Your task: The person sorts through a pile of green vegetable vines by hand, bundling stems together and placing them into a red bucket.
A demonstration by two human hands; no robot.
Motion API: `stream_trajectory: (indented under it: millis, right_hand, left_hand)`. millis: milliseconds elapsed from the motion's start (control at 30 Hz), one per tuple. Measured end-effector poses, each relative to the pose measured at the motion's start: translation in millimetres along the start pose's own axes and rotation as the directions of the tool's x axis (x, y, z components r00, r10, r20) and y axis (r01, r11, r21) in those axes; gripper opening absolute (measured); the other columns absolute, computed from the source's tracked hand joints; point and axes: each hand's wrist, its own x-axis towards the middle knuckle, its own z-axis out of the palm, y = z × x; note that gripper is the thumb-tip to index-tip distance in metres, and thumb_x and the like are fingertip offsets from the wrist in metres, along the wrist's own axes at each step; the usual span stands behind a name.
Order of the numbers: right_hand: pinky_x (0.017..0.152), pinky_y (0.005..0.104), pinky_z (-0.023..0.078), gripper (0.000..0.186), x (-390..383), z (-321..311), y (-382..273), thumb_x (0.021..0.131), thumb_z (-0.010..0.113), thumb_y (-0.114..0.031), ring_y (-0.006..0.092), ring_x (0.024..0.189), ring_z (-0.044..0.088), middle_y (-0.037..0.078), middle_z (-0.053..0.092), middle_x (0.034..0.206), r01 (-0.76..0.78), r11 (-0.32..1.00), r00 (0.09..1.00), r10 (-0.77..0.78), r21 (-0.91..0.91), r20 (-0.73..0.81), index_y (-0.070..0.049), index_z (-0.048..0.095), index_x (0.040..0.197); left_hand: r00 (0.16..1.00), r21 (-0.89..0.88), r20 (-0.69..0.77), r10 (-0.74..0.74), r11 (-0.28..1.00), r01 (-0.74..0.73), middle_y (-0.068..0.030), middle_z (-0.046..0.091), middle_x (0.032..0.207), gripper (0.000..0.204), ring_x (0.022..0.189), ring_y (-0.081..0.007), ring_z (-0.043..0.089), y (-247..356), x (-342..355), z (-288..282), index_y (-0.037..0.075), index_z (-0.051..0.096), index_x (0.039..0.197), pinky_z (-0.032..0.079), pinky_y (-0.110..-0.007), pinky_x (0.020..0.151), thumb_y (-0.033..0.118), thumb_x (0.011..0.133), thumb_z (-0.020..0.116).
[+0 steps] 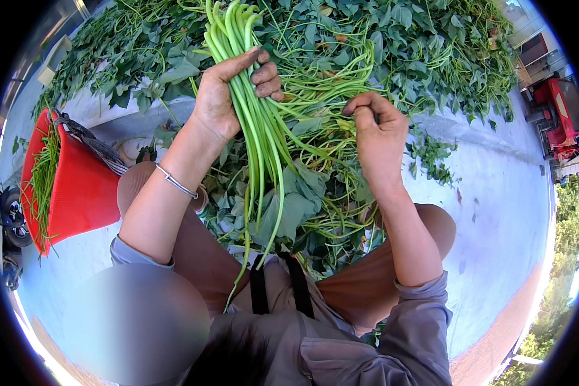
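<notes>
My left hand (231, 90) is wrapped round a bundle of long pale-green stems (255, 148), which hang down towards my lap. Dark soil marks its fingers and a metal bangle circles the wrist. To its right, my right hand (373, 128) has its fingers closed in a pinch beside some yellow-green stems and leaves; what it holds is unclear. Between my bent legs lies a loose pile of leafy vines (296, 199).
A big heap of leafy vines (431, 45) covers the back, on pale concrete (476, 219). At left stands a red bucket (83, 186) with green stems inside, near black wheels (14, 215). A red vehicle (560, 122) is at the far right.
</notes>
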Motion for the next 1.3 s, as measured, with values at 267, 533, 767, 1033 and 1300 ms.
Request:
stream_trajectory:
  millis: [267,533,767,1033,1300]
  right_hand:
    - [0.068,0.0332,0.047,0.010,-13,-31,-14,0.077,0.058,-0.010,0.0200,0.082,0.059,0.007,0.061,0.086,0.114,0.949,0.674,-0.292,0.295,0.679,-0.001,0.060,0.081]
    - [0.063,0.0368,0.047,0.014,-15,9,5,0.073,0.061,-0.018,0.0277,0.071,0.058,0.009,0.060,0.073,0.381,0.887,0.824,-0.197,-0.261,0.532,-0.005,0.061,0.077]
    - [0.058,0.0327,0.047,0.010,-3,-15,9,0.071,0.061,-0.013,0.0238,0.066,0.058,0.006,0.058,0.071,0.635,0.600,0.772,-0.479,-0.486,0.418,-0.004,0.060,0.076]
    - [0.062,0.0194,0.041,0.019,-3,-20,22,0.082,0.056,-0.008,0.0038,0.072,0.048,0.002,0.062,0.088,-0.237,0.954,0.718,0.045,0.183,0.694,0.003,0.054,0.098]
    - [0.070,0.0239,0.045,0.023,-15,-3,21,0.079,0.062,-0.012,0.0096,0.075,0.057,0.009,0.064,0.081,-0.253,0.945,0.777,0.071,0.207,0.626,0.004,0.059,0.095]
  left_hand:
    - [0.997,-0.095,-0.010,0.077,0.992,-0.078,0.0015,0.033,0.063,0.017,0.057,-0.0095,0.032,10,-1,-6,0.007,0.042,0.083,0.032,-0.024,0.062,0.021,0.084,0.051]
    - [0.993,0.000,0.061,0.097,0.995,-0.097,0.0002,0.037,0.068,0.018,0.064,-0.0133,0.039,4,9,-16,0.009,0.044,0.084,0.036,-0.033,0.078,0.025,0.083,0.052]
    - [0.999,0.307,0.031,0.040,0.950,-0.048,0.0007,0.036,0.066,0.018,0.064,-0.0138,0.040,9,11,-17,0.010,0.042,0.084,0.037,-0.034,0.077,0.027,0.084,0.049]
    - [0.992,-0.036,0.114,-0.047,0.998,0.051,0.0014,0.036,0.067,0.020,0.064,-0.0135,0.037,2,12,-17,0.010,0.044,0.085,0.036,-0.033,0.077,0.028,0.083,0.051]
    - [1.000,-0.163,-0.013,0.021,0.986,-0.023,0.0005,0.037,0.067,0.020,0.064,-0.0140,0.038,-3,3,-12,0.008,0.044,0.085,0.037,-0.034,0.076,0.026,0.082,0.054]
